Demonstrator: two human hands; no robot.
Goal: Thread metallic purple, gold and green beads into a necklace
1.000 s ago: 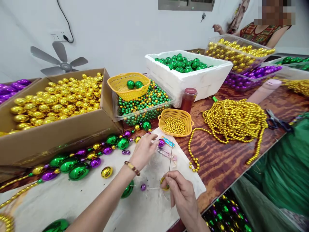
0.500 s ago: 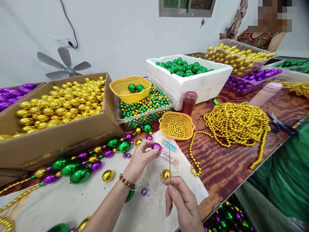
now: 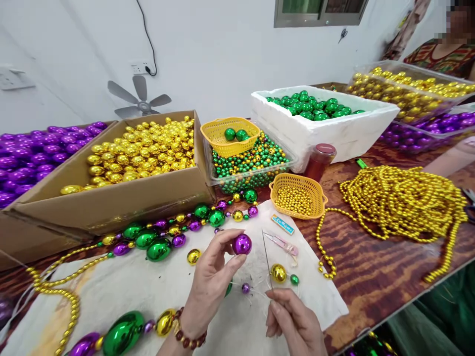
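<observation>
My left hand (image 3: 212,272), with a beaded bracelet at the wrist, pinches a shiny purple bead (image 3: 242,244) between thumb and fingertips above the white cloth. To its right, my right hand (image 3: 294,316) grips a long thin needle (image 3: 267,262) near its lower end, pointing up and slightly left. Needle tip and purple bead are apart. On the cloth beyond my right hand lie a gold bead (image 3: 278,273) and a small green bead (image 3: 294,279). A small purple bead (image 3: 245,288) with clear thread around it sits between my hands. A green bead is mostly hidden behind my left hand.
Pink-handled snips (image 3: 285,244) and a blue packet (image 3: 282,223) lie ahead. Behind stand a basket of small gold beads (image 3: 322,198), a cardboard box (image 3: 148,198) and a white foam box (image 3: 334,136). Strung beads (image 3: 158,250) lie left; gold bead strands (image 3: 401,202) right. A person sits far right.
The view has swung left. My left hand has drawn the purple bead nearer and left relative to the table, and turned it. The needle now leans slightly left, still in my right hand.
</observation>
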